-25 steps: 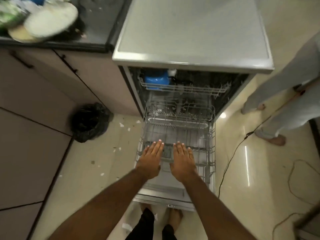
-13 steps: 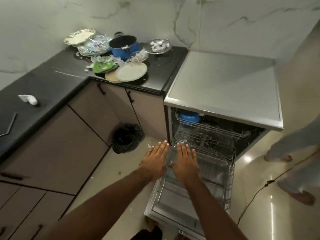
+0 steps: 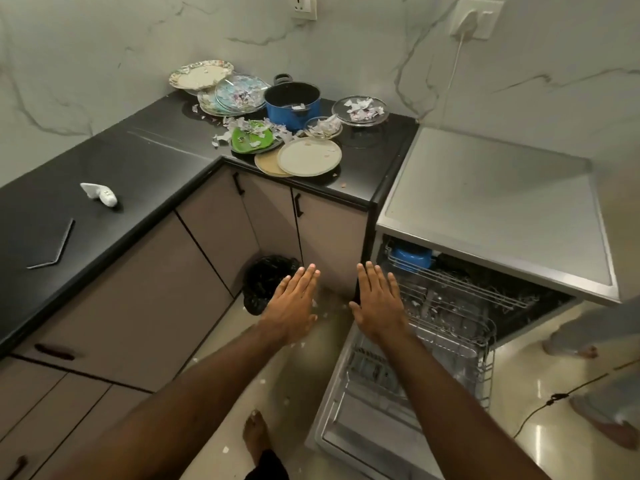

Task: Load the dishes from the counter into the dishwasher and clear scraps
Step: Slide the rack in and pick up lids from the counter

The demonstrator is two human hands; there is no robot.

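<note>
Black surface [image 3: 156, 157] running along marble wall, dishes sitting at far end: blue pot [image 3: 292, 105], green plate [image 3: 251, 138], cream plate [image 3: 309, 156] nearest edge, glass bowl [image 3: 359, 110] (paper scraps lying all over them). Dishwasher [image 3: 485, 202] standing open at right, lower rack [image 3: 433, 344] sticking out over door, blue item [image 3: 412, 256] showing in upper rack. Left hand [image 3: 294, 306] and right hand [image 3: 379, 306] hovering flat, fingers straight, holding nothing. Left hanging over floor near black bin bag [image 3: 265, 282], right at lower rack's left edge.

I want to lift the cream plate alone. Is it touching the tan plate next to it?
Touching. The head view shows the cream plate overlapping the tan plate, its left edge lying on top with no gap visible.
</note>
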